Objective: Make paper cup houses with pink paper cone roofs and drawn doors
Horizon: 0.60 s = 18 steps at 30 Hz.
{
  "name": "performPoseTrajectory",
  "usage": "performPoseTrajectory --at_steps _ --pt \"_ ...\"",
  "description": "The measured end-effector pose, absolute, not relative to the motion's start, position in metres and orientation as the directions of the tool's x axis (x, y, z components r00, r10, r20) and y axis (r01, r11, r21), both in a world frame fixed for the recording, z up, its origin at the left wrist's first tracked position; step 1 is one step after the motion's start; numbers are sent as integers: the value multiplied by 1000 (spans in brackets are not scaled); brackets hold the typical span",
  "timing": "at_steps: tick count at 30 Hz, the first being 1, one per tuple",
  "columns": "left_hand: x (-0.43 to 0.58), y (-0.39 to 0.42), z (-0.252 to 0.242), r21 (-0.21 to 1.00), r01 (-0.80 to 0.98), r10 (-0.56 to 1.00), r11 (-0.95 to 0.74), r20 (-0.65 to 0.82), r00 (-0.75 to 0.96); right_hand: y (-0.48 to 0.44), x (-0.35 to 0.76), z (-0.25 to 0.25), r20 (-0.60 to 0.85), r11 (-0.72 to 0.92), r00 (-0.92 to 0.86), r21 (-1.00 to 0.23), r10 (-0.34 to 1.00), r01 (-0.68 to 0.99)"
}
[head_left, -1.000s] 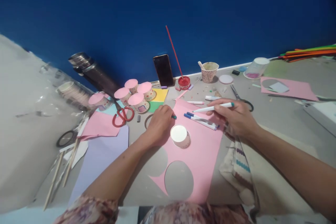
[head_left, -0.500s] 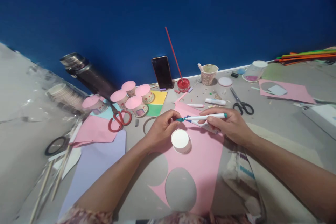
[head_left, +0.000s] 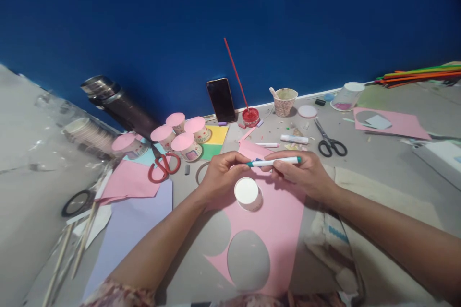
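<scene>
Between both hands is a white marker (head_left: 274,161) with a teal end. My right hand (head_left: 304,175) is closed around its barrel. My left hand (head_left: 225,170) pinches the small teal cap (head_left: 249,164), which meets the marker's left end; whether it is fully seated I cannot tell. Just below the fingers, an upturned white paper cup (head_left: 248,192) stands on a pink sheet (head_left: 279,230) with round cut-outs. A second marker with a blue part lies mostly hidden behind my right hand.
Paper cups with pink tops (head_left: 185,141), red-handled scissors (head_left: 164,167) and a dark flask (head_left: 122,105) stand to the left. A phone (head_left: 221,100) leans against the blue wall beside a red paint pot (head_left: 251,117). Black scissors (head_left: 331,146) lie to the right.
My right hand has moved slightly left with the marker, closing the gap to the cap in my left hand. The cup and the pink sheet stay put.
</scene>
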<state>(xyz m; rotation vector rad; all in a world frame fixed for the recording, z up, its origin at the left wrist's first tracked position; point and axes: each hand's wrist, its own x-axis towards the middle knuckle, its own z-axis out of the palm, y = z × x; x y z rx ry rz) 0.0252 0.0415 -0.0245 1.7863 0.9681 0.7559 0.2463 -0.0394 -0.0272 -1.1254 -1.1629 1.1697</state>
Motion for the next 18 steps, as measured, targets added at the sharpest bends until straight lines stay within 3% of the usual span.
performPoseTrajectory --at_steps 8,12,15,18 --pt "27 46 -17 971 198 885 -134 27 464 -35 239 -28 66 69 25 -987 997 -147" --pt "21 53 -4 920 226 869 -321 191 456 -29 259 -25 111 125 135 -987 985 -102" --pt "6 43 8 765 375 838 -523 381 391 -24 280 -27 111 135 205 -985 972 -106" --pt "-11 13 11 458 460 646 -761 600 471 -20 293 -32 62 64 208 -998 976 -3"
